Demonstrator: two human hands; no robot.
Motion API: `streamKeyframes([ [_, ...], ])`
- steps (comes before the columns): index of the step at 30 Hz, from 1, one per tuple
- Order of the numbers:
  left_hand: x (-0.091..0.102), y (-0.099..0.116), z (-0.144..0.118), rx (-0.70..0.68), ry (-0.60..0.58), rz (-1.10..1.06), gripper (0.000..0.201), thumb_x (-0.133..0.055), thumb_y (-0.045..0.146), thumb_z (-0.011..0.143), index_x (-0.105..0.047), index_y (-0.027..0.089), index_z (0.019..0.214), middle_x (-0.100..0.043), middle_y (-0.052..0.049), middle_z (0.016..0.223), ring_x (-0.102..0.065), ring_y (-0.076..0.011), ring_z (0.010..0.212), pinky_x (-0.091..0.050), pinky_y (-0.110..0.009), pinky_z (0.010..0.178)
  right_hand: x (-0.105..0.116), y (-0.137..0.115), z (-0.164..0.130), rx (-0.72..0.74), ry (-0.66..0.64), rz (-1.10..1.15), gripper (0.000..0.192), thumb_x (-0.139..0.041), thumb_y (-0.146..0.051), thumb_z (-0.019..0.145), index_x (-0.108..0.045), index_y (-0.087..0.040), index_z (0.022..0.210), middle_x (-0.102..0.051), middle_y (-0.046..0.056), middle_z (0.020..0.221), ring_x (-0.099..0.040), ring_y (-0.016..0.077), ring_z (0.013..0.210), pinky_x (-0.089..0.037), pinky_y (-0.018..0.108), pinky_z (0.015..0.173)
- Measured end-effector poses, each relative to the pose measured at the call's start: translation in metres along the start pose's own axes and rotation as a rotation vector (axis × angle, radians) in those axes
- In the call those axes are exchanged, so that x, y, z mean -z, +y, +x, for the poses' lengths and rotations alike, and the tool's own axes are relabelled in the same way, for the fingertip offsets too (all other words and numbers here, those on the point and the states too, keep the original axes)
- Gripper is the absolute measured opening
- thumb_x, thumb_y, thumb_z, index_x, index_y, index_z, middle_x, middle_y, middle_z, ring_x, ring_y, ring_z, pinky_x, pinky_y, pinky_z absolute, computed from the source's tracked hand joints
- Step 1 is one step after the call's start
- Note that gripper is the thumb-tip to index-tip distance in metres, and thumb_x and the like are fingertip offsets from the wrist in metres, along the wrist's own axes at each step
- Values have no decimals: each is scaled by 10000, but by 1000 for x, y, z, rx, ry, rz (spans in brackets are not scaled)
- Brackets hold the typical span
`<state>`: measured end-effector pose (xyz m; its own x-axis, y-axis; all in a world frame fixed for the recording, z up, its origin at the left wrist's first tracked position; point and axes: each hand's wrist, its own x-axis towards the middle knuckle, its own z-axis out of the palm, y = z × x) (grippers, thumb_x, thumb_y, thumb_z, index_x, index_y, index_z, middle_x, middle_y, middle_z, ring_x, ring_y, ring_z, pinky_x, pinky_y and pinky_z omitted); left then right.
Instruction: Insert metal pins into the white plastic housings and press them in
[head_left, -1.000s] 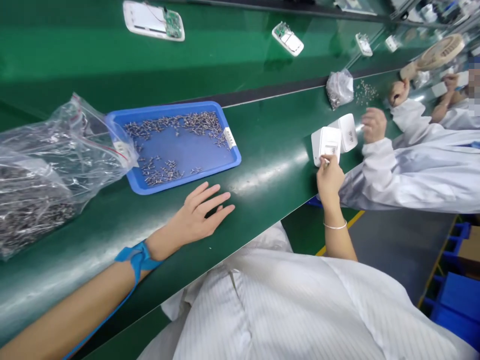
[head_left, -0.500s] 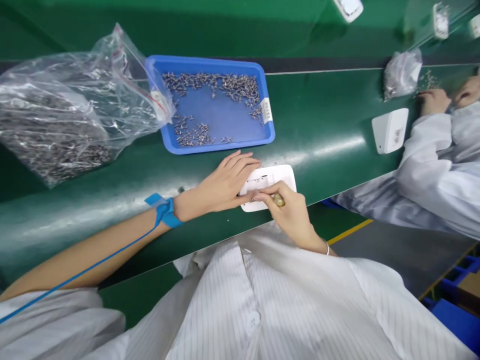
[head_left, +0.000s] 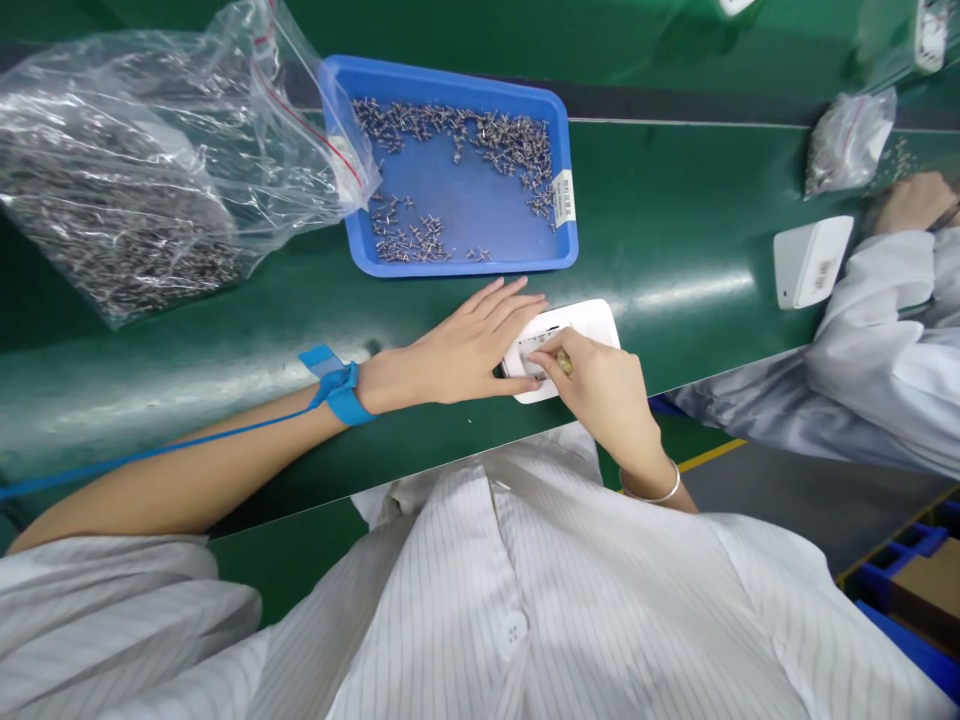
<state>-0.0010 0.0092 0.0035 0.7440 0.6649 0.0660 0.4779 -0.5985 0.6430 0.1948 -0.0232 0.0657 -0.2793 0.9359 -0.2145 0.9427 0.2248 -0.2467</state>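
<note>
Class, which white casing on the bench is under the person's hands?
The white casing nearest the blue tray: left hand at its edge, right hand over it. The other casing lies beside a co-worker's sleeve, apart from both hands.

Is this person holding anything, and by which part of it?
The right hand holds a small yellowish object, mostly hidden, so the gripped part cannot be told. The left hand rests against the left end of the white casing.

A white, round-cornered plastic housing (head_left: 600, 318) lies flat beneath the right hand (head_left: 611, 392), which grips a small yellowish rounded piece (head_left: 564, 362).
</note>
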Motion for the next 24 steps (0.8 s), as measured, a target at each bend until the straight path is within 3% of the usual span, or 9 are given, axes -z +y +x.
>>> streamKeyframes([
  [11, -10, -1, 0, -24, 83, 58, 842, -524, 630, 936, -306, 64, 1519, -357, -184, 1577, -191, -334, 1529, -154, -508, 1265, 0, -4, 4, 2, -8, -85, 280, -490, -402, 1002, -680, -206, 1063, -758, 31, 821, -664, 172, 625, -280, 277, 536],
  [18, -13, -3, 0, -40, 111, 62, 855, -532, 639, 928, -315, 55, 1514, -370, -204, 1565, -209, -353, 1521, -167, -518, 1260, -7, -10, 4, 49, 34, -127, 344, -438, -419, 1018, -684, -192, 941, -734, 40, 757, -643, 155, 610, -241, 285, 521],
  [24, -14, -3, 0, -42, 119, 51, 890, -483, 685, 928, -321, 32, 1510, -374, -222, 1557, -216, -359, 1518, -159, -514, 1261, -10, -7, 3, 86, 74, -95, 349, -419, -411, 1026, -679, -199, 927, -746, 31, 823, -632, 131, 634, -239, 275, 510],
])
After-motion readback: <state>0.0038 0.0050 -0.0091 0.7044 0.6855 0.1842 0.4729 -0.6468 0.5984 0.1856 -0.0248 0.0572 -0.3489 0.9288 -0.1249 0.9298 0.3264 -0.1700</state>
